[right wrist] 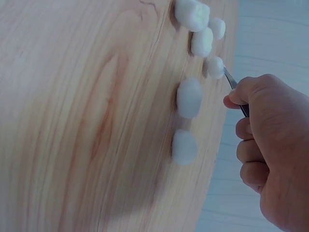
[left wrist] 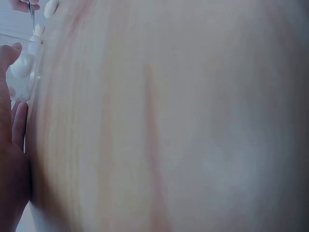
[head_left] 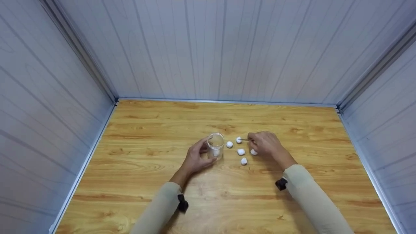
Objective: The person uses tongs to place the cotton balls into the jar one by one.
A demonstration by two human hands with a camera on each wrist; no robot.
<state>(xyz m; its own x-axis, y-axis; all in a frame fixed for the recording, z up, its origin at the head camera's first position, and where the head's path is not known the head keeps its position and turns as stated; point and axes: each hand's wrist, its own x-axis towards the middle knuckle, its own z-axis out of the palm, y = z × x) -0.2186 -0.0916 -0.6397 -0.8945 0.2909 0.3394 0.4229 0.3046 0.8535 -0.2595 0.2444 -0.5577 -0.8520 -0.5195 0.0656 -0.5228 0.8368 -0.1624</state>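
Note:
My left hand (head_left: 196, 158) grips a clear cup (head_left: 215, 140) around its side, thumb at the front. Inside the cup lies a white cotton ball (left wrist: 21, 66), seen through the wall in the left wrist view. With my right hand (head_left: 267, 143) I pinch metal tweezers (right wrist: 230, 78), fingers curled round them. Their tips touch a cotton ball (head_left: 239, 140) at the back of the group; whether they squeeze it I cannot tell. Between the hands lie more cotton balls, one (head_left: 229, 144) close to the cup and another (head_left: 254, 151) partly hidden under the right hand.
Two more cotton balls, one (head_left: 240, 151) in the middle and one (head_left: 244, 161) nearer the front, lie on the wood-grain table (head_left: 156, 136). Pale panels enclose the table, with a back wall (head_left: 208, 58) and side walls to left and right.

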